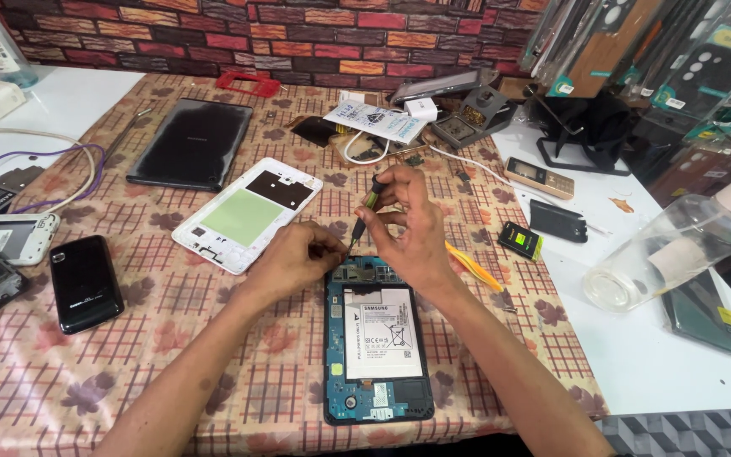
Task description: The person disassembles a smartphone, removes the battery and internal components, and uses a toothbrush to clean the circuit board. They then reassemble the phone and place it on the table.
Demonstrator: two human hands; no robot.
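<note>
I see my right hand (pixel 412 228) holding a small screwdriver (pixel 366 207) with a green and black handle. The fingers are pinched tight around it, so this grip is closed on the tool. The screwdriver leans a little, and its tip points down at the top edge of an opened tablet (pixel 378 338).

My left hand (pixel 294 258) rests at the top left corner of the tablet. Its fingers are curled in close together and touch the frame there. I cannot tell if they pinch anything small.

The tablet lies flat on the tabletop (pixel 171 355), right in front of me. Its back is off, so I see the big white battery (pixel 382 332) and blue parts around it.

The white back cover (pixel 247 213) lies up and to the left of the tablet. A black tablet (pixel 190 144) lies farther back. A black phone (pixel 85 283) sits well off to the left. An orange plastic tool (pixel 471 264) lies just right of my right hand. A clear bottle (pixel 670 250) lies on its side far right.
</note>
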